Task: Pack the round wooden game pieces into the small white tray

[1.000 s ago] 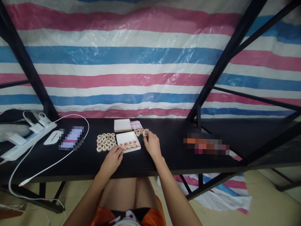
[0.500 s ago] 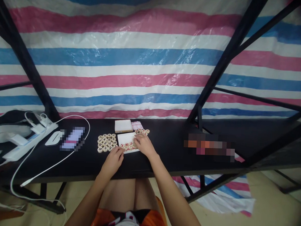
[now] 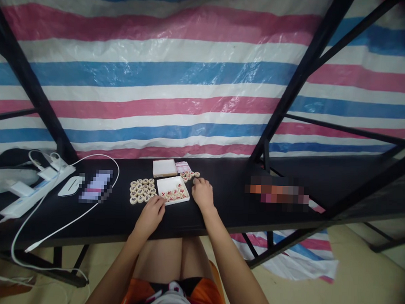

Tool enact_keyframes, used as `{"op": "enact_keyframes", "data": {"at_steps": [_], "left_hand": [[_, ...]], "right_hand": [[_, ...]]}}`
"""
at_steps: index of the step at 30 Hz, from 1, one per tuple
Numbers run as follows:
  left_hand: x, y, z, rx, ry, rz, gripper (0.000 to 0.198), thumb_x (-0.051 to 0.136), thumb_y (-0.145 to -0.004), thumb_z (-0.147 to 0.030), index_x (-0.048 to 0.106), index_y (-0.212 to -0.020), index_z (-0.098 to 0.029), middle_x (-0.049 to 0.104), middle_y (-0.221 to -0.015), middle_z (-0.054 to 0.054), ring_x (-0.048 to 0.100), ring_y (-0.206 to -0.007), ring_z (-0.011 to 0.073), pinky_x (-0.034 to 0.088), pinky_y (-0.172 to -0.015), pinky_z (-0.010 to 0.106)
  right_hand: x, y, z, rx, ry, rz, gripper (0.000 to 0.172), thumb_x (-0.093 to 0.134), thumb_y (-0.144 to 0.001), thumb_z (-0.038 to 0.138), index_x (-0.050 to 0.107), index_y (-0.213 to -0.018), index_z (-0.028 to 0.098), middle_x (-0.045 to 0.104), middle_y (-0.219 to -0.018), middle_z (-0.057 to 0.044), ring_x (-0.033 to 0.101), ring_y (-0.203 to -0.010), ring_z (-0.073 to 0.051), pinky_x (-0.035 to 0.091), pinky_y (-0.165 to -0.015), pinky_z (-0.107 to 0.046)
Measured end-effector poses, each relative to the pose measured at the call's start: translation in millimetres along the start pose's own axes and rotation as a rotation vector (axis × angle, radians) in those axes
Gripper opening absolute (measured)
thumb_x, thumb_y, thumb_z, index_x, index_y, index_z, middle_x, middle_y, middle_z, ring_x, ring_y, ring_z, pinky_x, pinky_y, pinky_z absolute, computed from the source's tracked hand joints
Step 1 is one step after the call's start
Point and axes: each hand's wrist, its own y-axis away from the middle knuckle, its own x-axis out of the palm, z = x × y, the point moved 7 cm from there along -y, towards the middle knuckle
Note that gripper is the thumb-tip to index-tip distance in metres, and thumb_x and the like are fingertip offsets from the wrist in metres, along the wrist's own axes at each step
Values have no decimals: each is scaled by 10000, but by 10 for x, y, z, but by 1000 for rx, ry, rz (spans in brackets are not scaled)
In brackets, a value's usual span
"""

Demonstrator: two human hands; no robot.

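Note:
A shallow white box (image 3: pixel 168 183) lies on the black table, with several round Chinese chess pieces (image 3: pixel 175 194) marked in red in its front part. My left hand (image 3: pixel 153 209) has its fingers closed at the box's near left corner. Just right of the box, my right hand (image 3: pixel 203 193) is low over the table, palm down, fingers bent and loosely apart; no piece can be made out in it. Beyond its fingertips is a small group of loose red-marked pieces (image 3: pixel 188 175). Dark-marked pieces (image 3: pixel 142 190) stand in rows left of the box.
Behind the white box are another box part (image 3: pixel 164 168) and a pink-and-white paper (image 3: pixel 183 167). To the left lie a blurred phone (image 3: pixel 97 186), a power strip (image 3: pixel 38 193) and white cables (image 3: pixel 63 224). A pixelated item (image 3: pixel 277 191) is on the right, near black frame bars (image 3: pixel 290 97).
My right hand has moved from over the box to its right side, uncovering the red-marked pieces inside. My left hand stays at the box's near left corner. The view has shifted slightly.

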Motion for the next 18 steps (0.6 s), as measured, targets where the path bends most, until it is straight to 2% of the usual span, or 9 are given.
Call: {"op": "enact_keyframes", "data": {"at_steps": [4, 8, 10, 13, 16, 18], "left_hand": [[-2, 2, 2, -17, 3, 10, 212, 441, -868, -125, 623, -961, -183, 610, -974, 64, 579, -944, 187, 483, -892, 357], [0, 6, 7, -12, 24, 8, 204, 442, -869, -119, 617, -957, -176, 607, -963, 59, 576, -947, 177, 478, -901, 345], [0, 6, 8, -8, 32, 5, 204, 440, -869, -117, 617, -950, -179, 606, -960, 58, 577, -941, 174, 478, -899, 343], [-1, 6, 5, -2, 30, -1, 209, 439, -864, -116, 618, -950, -184, 607, -958, 59, 577, -928, 178, 486, -879, 351], [1, 8, -1, 1, 22, -1, 211, 438, -861, -114, 619, -945, -183, 605, -955, 61, 576, -925, 183, 489, -870, 357], [-1, 9, -9, 1, 20, -1, 208, 439, -860, -114, 619, -938, -183, 603, -946, 61, 574, -919, 183, 487, -872, 356]], "right_hand": [[-86, 36, -9, 79, 13, -45, 220, 443, -849, 197, 624, -963, 146, 592, -1067, -145, 522, -958, -236, 378, -786, -326], [-115, 36, -38, 107, -11, -53, 184, 447, -859, 199, 605, -929, 135, 631, -919, -124, 542, -893, -226, 363, -790, -327], [-161, 22, 8, 68, -47, -90, 204, 430, -882, 225, 600, -949, 135, 638, -914, -120, 544, -890, -226, 360, -802, -332], [-213, 0, 281, -151, -152, -92, 231, 416, -910, 268, 607, -985, 160, 648, -958, -104, 536, -942, -216, 357, -839, -318], [-183, 14, 686, -439, -228, 4, 207, 455, -909, 290, 629, -966, 193, 664, -957, -73, 531, -986, -199, 344, -894, -309], [-139, 3, 863, -523, -220, 47, 182, 491, -896, 283, 638, -955, 195, 674, -931, -62, 534, -988, -198, 334, -915, -316]]}}
